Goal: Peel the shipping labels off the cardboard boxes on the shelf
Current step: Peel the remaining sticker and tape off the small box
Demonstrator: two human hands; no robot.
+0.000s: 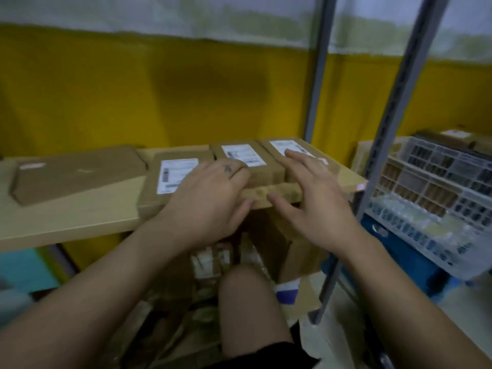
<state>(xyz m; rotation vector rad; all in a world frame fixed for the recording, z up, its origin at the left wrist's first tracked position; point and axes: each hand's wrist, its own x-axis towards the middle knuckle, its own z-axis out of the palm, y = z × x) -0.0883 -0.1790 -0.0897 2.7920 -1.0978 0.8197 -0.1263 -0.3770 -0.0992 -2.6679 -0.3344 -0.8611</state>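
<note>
Several flat cardboard boxes lie on a pale wooden shelf (66,222). Three of them carry white shipping labels: a left box (151,198) with its label (175,174), a middle box (269,171) with its label (243,154), and a right box (306,145) with its label (286,147). My left hand (210,201) lies over the front of the left and middle boxes, its fingers bent onto the middle box. Over the right box my right hand (314,198) is spread with straight fingers, the fingertips reaching that box's label. The frame is blurred.
A larger box (77,173) without a big label lies at the shelf's left. Grey metal uprights (316,83) stand at right. A white plastic crate (431,198) of small items sits beyond them. More boxes are stacked below the shelf, by a bare knee (247,302).
</note>
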